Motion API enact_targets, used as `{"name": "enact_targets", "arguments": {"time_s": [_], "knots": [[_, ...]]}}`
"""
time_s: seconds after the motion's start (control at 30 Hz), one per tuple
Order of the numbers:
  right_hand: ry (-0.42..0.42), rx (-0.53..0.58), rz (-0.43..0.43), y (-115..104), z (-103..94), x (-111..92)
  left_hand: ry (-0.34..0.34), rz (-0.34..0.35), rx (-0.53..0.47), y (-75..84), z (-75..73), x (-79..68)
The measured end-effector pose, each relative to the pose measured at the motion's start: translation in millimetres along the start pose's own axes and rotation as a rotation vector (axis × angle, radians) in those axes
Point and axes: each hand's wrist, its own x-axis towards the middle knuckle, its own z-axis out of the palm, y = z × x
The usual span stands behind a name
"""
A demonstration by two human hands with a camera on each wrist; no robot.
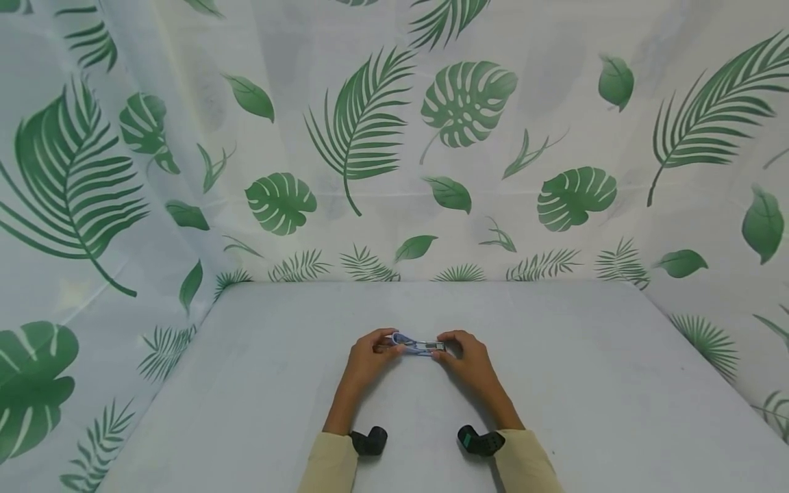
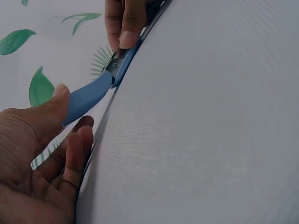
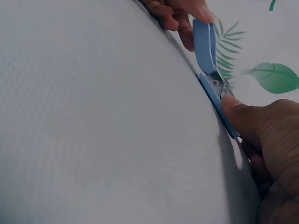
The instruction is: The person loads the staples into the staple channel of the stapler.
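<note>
Between the hands, near the middle of the table, is a blue hinged hand tool (image 1: 419, 346) with a silver metal middle part and a rivet; its exact kind cannot be told. My left hand (image 1: 368, 357) pinches its left end, the thumb lying on a curved blue handle (image 2: 88, 99). At the other end my right hand (image 1: 472, 357) grips the metal part and the flat blue base (image 3: 223, 112) between thumb and fingers. The curved handle angles away from the base at the hinge. Some fingertips are hidden behind the tool.
A white table (image 1: 246, 383) spreads out around both hands. White cloth (image 1: 382, 226) printed with green leaves hangs along its back and sides. A black wrist camera (image 1: 370, 441) sits on the left wrist, another black wrist camera (image 1: 481, 441) on the right.
</note>
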Motion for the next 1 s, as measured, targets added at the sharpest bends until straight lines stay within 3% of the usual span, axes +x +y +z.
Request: {"name": "enact_targets", "arguments": {"time_s": [0.27, 0.5, 0.67, 0.87, 1.0], "knots": [[0.055, -0.013, 0.000, -3.0, 2.4, -0.4, -0.013, 0.038, 0.005, 1.1, -1.8, 2.1], [0.119, -0.031, -0.036, -1.7, 6.9, 0.0, -0.020, 0.027, -0.015, 1.2, -1.2, 3.6], [0.101, -0.039, 0.000, -1.8, 6.0, 1.1, -0.081, 0.033, -0.111, 1.1, 0.7, 5.9], [0.089, -0.045, 0.014, -3.4, 4.6, 1.8, -0.141, 0.134, -0.267, -4.0, 5.1, 7.7], [0.085, -0.052, 0.011, -4.0, 2.0, 2.9, -0.146, 0.086, -0.338, 0.4, 13.0, 9.4]]}}
